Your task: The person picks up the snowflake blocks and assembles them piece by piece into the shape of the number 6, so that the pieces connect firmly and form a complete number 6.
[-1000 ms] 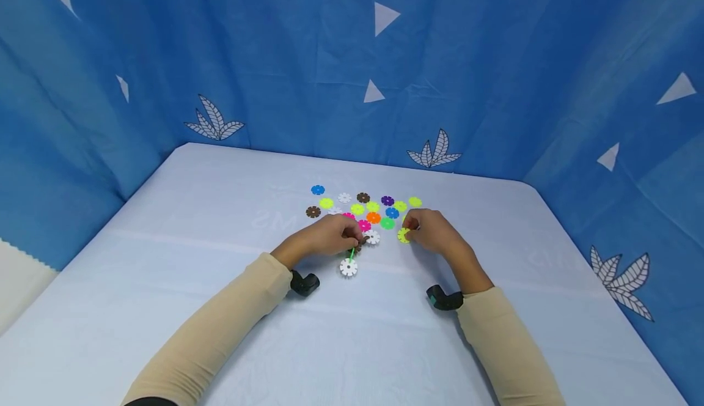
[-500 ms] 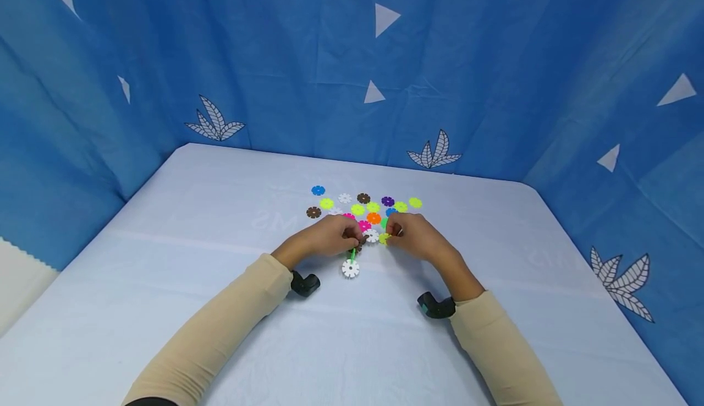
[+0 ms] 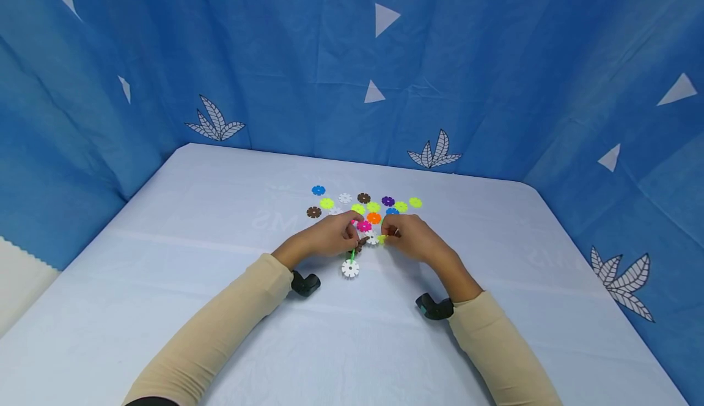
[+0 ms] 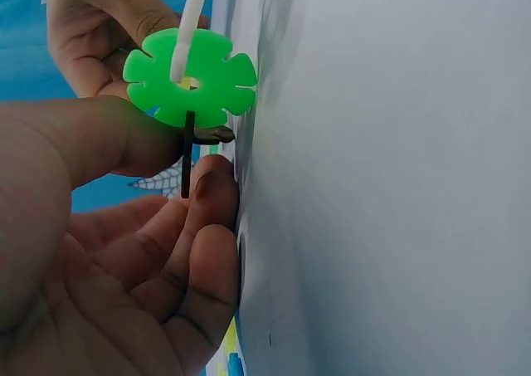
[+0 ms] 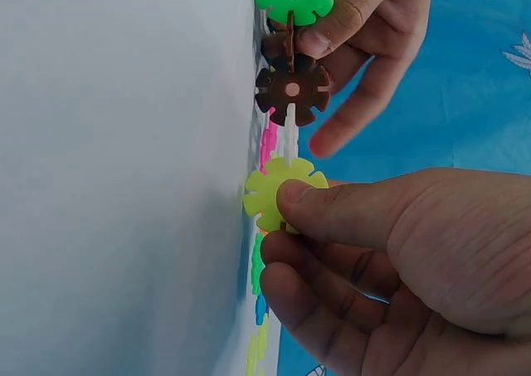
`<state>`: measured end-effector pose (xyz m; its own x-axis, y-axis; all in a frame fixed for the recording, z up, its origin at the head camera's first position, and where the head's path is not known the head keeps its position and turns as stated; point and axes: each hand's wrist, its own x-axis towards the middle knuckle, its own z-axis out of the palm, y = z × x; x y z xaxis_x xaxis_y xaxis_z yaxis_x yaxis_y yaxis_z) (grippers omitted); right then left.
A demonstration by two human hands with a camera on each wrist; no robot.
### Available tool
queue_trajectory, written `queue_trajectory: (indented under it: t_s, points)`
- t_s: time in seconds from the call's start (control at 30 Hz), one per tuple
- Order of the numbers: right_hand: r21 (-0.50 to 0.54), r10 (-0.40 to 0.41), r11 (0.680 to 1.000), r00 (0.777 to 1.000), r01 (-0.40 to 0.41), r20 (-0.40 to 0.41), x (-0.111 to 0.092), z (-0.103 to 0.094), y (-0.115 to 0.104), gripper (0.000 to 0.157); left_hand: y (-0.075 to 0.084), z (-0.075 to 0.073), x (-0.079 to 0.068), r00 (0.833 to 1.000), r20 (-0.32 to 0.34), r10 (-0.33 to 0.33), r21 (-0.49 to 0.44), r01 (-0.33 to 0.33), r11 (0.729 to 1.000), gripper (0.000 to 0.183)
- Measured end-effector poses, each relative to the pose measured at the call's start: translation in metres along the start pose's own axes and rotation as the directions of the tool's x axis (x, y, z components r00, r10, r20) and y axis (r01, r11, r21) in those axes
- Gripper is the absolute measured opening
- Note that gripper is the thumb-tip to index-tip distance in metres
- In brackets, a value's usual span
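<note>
Overall, a blue curtain (image 3: pixel 308 57) printed with leaves and triangles hangs behind a white tabletop (image 3: pixel 352 345), a layout that only the head view gives at full breadth. A left sleeve (image 3: pixel 220 326) and a right sleeve (image 3: pixel 505 345) converge from the near side, so that the left hand (image 3: pixel 332 235) and right hand (image 3: pixel 414 235) face each other, just apart. Beyond them lie scattered notched discs (image 3: pixel 374 217); between them, low over the tabletop, runs a chain (image 3: pixel 358 248) of linked discs. The left wrist view turns the chain's green disc (image 4: pixel 217 65) face-on, whereas from the head it appears edge-on; it also shows the left hand's other fingers bent below the thumb. The right wrist view alone shows the left thumb pinching at an edge-on brown disc (image 5: pixel 290 37) and the right thumb lying across a yellow-green disc (image 5: pixel 265 197), gripped against the fingers and meeting an edge-on white disc (image 5: pixel 290 139); whether they interlock cannot be told.
</note>
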<state>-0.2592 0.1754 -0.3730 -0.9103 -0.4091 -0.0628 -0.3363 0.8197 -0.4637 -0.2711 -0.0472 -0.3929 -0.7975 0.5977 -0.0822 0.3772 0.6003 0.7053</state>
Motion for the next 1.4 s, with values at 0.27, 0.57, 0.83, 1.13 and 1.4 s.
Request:
queue_trajectory:
  t_s: [0.27,0.57,0.83,1.13,1.4]
  points:
    - [-0.001,0.010,1.000,1.000,-0.010,-0.004,0.0002,0.0020,-0.0021,0.012,-0.0022,0.0014,0.0019,0.999,0.018,0.038,-0.001,-0.038,0.999,0.038]
    - [-0.008,-0.008,1.000,0.999,0.007,-0.037,0.0023,0.0018,-0.0041,0.014,-0.0038,-0.0016,0.0019,0.999,0.026,0.032,-0.053,-0.031,0.998,0.039]
    - [0.011,-0.010,1.000,0.999,0.011,-0.043,0.0033,0.0034,-0.0044,0.013,-0.0035,-0.0013,0.0023,1.000,0.027,0.005,-0.094,-0.003,0.996,0.039]
    - [0.027,-0.018,0.999,0.999,0.019,-0.049,0.0045,0.0068,-0.0034,0.014,-0.0024,-0.0012,0.0027,1.000,0.024,-0.006,-0.089,0.008,0.996,0.036]
    - [0.007,-0.034,0.999,0.998,0.034,-0.049,0.0031,0.0051,-0.0042,0.013,0.0021,-0.0036,-0.0003,0.999,0.036,-0.019,-0.089,0.022,0.996,0.031]
